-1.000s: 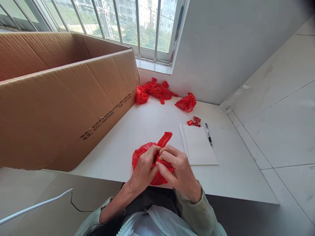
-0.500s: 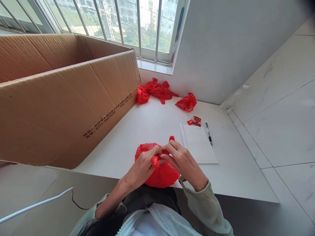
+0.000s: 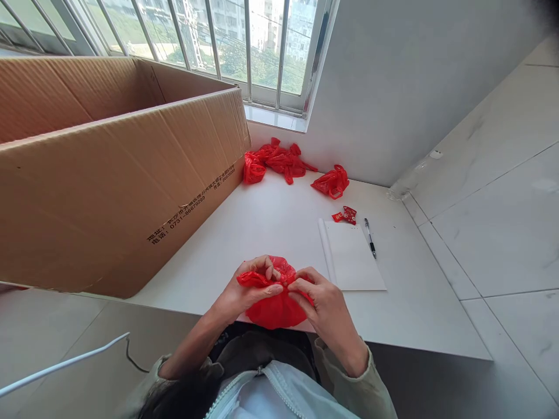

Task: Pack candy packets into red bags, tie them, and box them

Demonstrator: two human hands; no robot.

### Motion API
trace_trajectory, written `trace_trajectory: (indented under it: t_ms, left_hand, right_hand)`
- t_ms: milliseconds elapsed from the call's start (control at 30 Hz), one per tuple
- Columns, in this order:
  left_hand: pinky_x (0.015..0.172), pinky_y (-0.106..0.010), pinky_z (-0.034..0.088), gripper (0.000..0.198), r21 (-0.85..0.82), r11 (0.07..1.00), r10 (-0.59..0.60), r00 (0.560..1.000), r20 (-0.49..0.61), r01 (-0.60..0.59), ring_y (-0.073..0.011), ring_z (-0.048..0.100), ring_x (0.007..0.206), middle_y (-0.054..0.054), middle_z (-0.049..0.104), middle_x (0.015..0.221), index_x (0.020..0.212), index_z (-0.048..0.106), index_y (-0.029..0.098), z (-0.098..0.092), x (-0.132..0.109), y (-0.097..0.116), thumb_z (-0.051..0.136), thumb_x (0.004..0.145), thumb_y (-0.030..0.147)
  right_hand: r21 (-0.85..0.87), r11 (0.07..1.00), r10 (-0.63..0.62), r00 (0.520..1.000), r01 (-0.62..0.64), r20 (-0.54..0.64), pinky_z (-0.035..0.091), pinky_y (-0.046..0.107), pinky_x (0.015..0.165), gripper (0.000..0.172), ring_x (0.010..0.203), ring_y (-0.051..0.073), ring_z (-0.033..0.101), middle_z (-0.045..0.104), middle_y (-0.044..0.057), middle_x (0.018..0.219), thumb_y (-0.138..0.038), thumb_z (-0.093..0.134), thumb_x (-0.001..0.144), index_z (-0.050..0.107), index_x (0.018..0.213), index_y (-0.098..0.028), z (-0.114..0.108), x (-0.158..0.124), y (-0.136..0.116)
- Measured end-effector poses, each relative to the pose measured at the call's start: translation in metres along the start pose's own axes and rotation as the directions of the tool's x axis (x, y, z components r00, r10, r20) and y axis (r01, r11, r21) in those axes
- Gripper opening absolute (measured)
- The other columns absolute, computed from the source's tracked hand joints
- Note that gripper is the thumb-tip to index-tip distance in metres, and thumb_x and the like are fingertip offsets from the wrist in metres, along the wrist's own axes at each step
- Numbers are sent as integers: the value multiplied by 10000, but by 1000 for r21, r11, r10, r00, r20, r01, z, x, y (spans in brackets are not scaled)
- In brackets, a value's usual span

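In the head view, a red plastic bag (image 3: 277,314) sits at the near edge of the white table (image 3: 279,224), right of the cardboard box (image 3: 109,203) and left of the notebook (image 3: 356,259). The left hand (image 3: 244,295) pinches gathered film between thumb and curled fingers, a red strip (image 3: 250,279) lying across it; the right hand (image 3: 324,298) pinches the bag's neck between thumb and fingertips. Thin film like this probably tears if yanked, so small fingertip tugs, with one hand steadying the neck, should serve best. Compared with half a second ago, the end poking up above the right hand no longer shows, and the strip now trails leftward over the left hand
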State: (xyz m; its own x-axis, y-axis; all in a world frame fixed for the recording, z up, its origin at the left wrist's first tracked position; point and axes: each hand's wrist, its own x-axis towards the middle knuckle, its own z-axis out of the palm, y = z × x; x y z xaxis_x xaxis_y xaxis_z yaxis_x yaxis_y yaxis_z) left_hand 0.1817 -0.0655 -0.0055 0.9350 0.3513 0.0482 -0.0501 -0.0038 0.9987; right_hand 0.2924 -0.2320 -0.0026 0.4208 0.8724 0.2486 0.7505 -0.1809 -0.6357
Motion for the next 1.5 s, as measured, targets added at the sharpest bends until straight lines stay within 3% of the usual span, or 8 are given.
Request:
trace_trajectory:
  t_ms: [100, 200, 400, 600, 833, 1133, 1333, 1500]
  left_hand:
    - [650, -241, 391, 245, 199, 975, 87, 995, 45, -95, -122, 482, 697, 17, 560, 769, 730, 415, 188, 0, -3, 3, 654, 782, 177]
    - [656, -228, 379, 175, 366, 906, 169, 974, 150, -213, -113, 475, 696, 35, 542, 775, 781, 452, 190, 3, -5, 8, 598, 769, 94]
    - [608, -218, 391, 170, 611, 739, 347, 938, 15, -284, -102, 492, 643, 42, 535, 771, 853, 442, 201, 12, -8, 1, 491, 800, 48]
    - [631, -245, 447, 184, 770, 476, 612, 789, 58, -426, -145, 542, 719, -6, 587, 769, 909, 500, 183, 13, -2, -22, 401, 895, 28]
    - [685, -272, 517, 215, 760, 348, 771, 629, 101, -549, -169, 597, 822, -58, 620, 889, 1105, 511, 168, 8, -2, -32, 489, 922, 58]
    - [594, -233, 395, 143, 786, 396, 609, 777, 162, -474, -134, 503, 693, -24, 555, 792, 823, 542, 177, -19, -14, 9, 491, 934, 101]
    - [512, -224, 289, 293, 794, 462, 514, 849, 123, -395, -104, 362, 559, 34, 415, 641, 656, 430, 180, -39, -27, 13, 474, 934, 100]
    - [515, -212, 297, 250, 778, 548, 434, 900, 52, -309, -99, 384, 559, 41, 434, 643, 690, 438, 182, -51, -35, -15, 478, 918, 86]
  right_hand:
    - [-66, 993, 91, 991, -98, -95, 502, 316, 680, 135, 824, 186, 645, 614, 52, 1206, -264, 602, 883, 717, 951, -283, -10, 2, 3]
    - [123, 984, 155, 964, -131, -215, 513, 294, 702, 214, 883, 185, 646, 656, 61, 1122, -260, 518, 924, 702, 1034, -256, -13, 14, 1]
    - [594, 791, 155, 987, -146, 36, 503, 259, 766, 207, 858, 154, 655, 716, 23, 940, -227, 505, 919, 708, 957, -214, 20, 29, 2]
    - [708, 672, 264, 963, -219, 48, 476, 232, 717, 149, 785, 126, 612, 677, 4, 844, -298, 563, 899, 675, 889, -200, 41, 19, 9]
    - [778, 577, 229, 963, -249, 138, 414, 205, 530, 216, 556, 80, 513, 601, -37, 667, -355, 586, 889, 682, 1032, -225, 37, 28, 14]
    - [319, 940, -119, 992, 124, -37, 385, 216, 548, 133, 612, 93, 492, 575, -15, 701, -90, 551, 790, 635, 767, -190, 13, 44, -10]
    - [-251, 843, -488, 872, 476, 13, 274, 284, 534, 257, 598, 132, 345, 454, -12, 607, -4, 439, 803, 476, 630, -190, 19, 53, 7]
    - [-256, 868, -389, 903, 426, 182, 342, 280, 535, 239, 621, 145, 429, 522, -4, 662, -8, 434, 811, 501, 683, -199, 26, 55, 24]
